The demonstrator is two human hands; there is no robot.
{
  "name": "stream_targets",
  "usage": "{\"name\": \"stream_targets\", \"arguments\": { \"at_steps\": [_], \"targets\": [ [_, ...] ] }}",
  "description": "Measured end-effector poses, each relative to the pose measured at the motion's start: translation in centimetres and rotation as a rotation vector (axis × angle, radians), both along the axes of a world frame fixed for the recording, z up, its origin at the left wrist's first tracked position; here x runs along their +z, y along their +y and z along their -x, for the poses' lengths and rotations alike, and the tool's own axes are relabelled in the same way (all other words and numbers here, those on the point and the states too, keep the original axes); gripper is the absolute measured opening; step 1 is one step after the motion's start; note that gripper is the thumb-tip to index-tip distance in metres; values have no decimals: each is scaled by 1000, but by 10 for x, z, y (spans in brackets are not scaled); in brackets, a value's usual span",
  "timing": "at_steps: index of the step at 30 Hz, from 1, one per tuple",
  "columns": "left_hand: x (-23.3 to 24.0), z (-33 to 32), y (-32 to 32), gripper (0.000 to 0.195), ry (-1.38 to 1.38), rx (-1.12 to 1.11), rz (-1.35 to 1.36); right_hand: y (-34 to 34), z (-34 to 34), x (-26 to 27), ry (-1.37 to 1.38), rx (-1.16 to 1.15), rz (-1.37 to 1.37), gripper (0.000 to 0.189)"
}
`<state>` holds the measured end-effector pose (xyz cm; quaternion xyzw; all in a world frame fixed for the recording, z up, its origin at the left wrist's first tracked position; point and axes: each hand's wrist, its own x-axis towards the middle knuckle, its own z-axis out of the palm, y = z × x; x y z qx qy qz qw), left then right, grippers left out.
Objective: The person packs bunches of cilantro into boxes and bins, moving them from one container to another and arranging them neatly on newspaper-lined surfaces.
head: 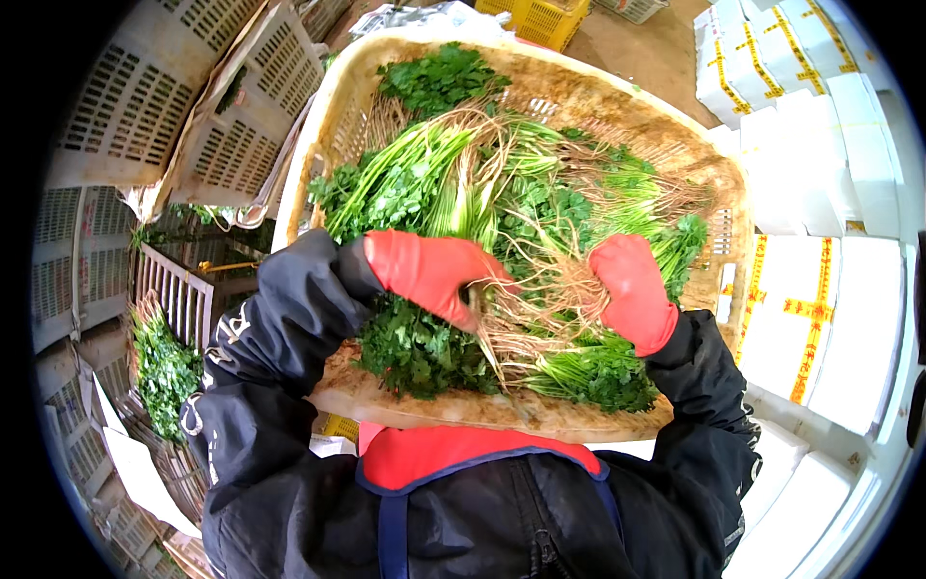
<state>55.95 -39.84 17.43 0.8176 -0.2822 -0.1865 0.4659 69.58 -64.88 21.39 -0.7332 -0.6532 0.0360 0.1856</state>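
Both of my hands wear red rubber gloves over a crate of leafy herbs that look like coriander. My left hand (438,271) curls thumb and fingers around a coriander bunch (423,351), with pale stems and roots showing at the thumb. To the right, my right hand (635,293) is a fist at a tangle of thin brown roots (571,289); its fingertips are hidden. Green stems (405,174) and more bunches, their roots turned various ways, fill the stained plastic crate (702,137) around and beneath both hands.
White foam boxes (788,311) with yellow printed tape are stacked at the right. Slatted plastic crates (249,108) stand at the left, near another herb bunch (166,376) on the lower left. A yellow crate (546,22) sits on the floor (636,54) beyond the herb crate.
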Motion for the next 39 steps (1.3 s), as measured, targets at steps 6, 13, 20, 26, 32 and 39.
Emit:
{"name": "stream_targets", "arguments": {
  "at_steps": [6, 13, 20, 26, 32, 39],
  "targets": [
    [-5, -63, -42, 27, -255, 348, -499, 3, 6, -14, -13, -43, -38, 18],
    [-85, -89, -62, 22, -358, 320, -820, 9, -2, -24, -43, -130, 22, 22],
    [-81, -69, -46, 24, -157, 410, -164, 36, -7, -56, -4, -150, 250, 28],
    [-83, -61, -42, 27, -243, 382, -134, 39, -11, -79, 64, -98, 246, 27],
    [-67, -50, -44, 20, -237, 96, -708, -8, -44, -29, 253, -180, 15, 30],
    [-4, -34, -82, 48, -458, 442, -474, -30, -48, 0, 353, -242, -12, 32]
  ]
}}
